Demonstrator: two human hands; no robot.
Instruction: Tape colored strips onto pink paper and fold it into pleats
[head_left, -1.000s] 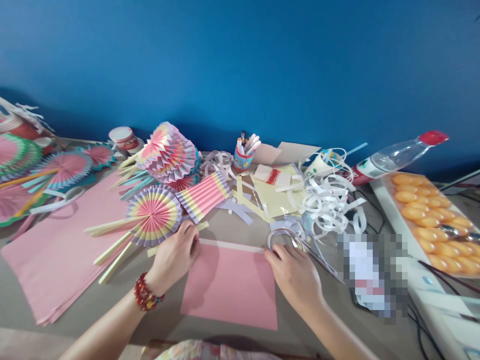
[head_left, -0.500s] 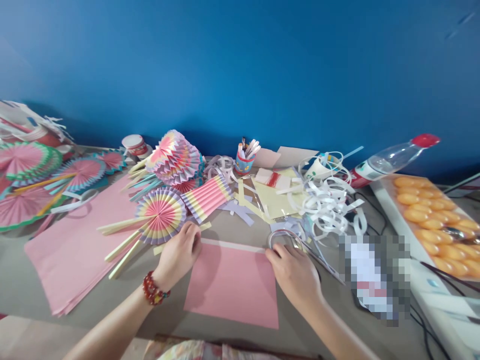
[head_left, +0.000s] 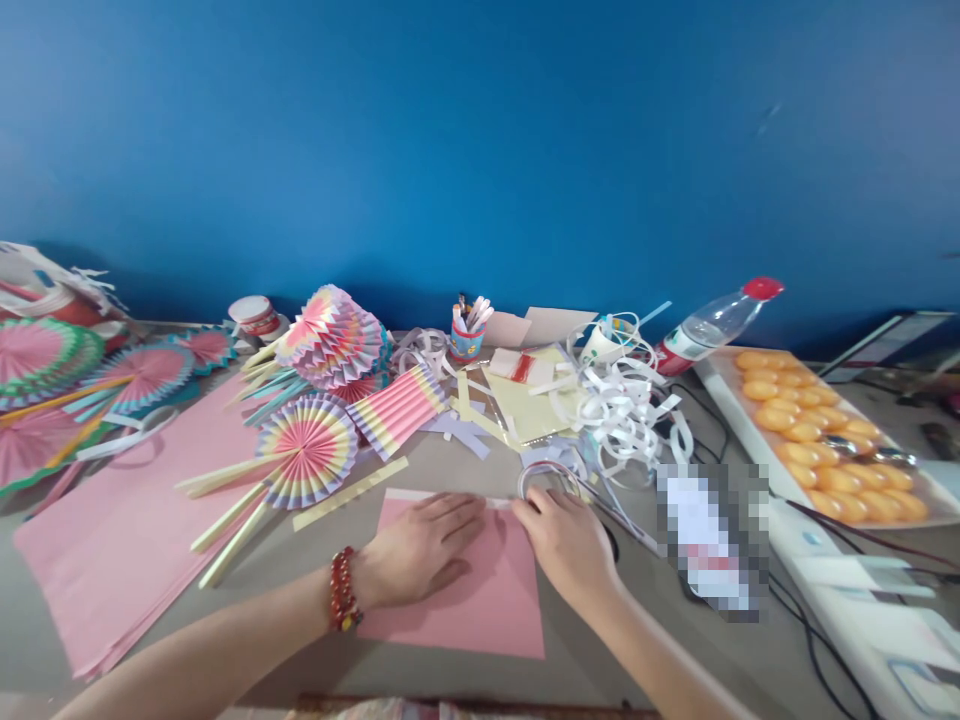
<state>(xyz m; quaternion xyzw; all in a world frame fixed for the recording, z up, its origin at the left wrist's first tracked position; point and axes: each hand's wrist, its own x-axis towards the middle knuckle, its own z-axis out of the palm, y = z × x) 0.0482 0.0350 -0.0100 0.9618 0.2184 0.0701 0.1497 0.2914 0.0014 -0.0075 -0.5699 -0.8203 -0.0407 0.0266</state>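
A pink sheet of paper (head_left: 487, 610) lies on the table in front of me, a narrow white strip of tape (head_left: 409, 495) along its far edge. My left hand (head_left: 424, 545) rests flat on the sheet, fingers stretched out over the strip's middle part. At the far right corner, my right hand (head_left: 566, 540) is closed on a roll of tape (head_left: 541, 470); its thumb touches the strip's end, and the hand partly hides the roll. Scissors (head_left: 622, 520) lie just beyond that hand. A pleated round paper fan (head_left: 311, 450) and a pleated rectangle (head_left: 401, 408) lie to the left.
Left are stacked pink sheets (head_left: 142, 520), more fans (head_left: 142, 378) and a yellow strip (head_left: 352, 492). A pen cup (head_left: 468, 340), curled white strips (head_left: 626, 405) and a tilted bottle (head_left: 705, 325) stand or lie behind. A tray of orange-yellow items (head_left: 825, 430) and cables sit right.
My left hand has moved right, from the sheet's far left corner onto the sheet, and flattened over the strip. My right hand stays at the right corner. The view has shifted slightly.
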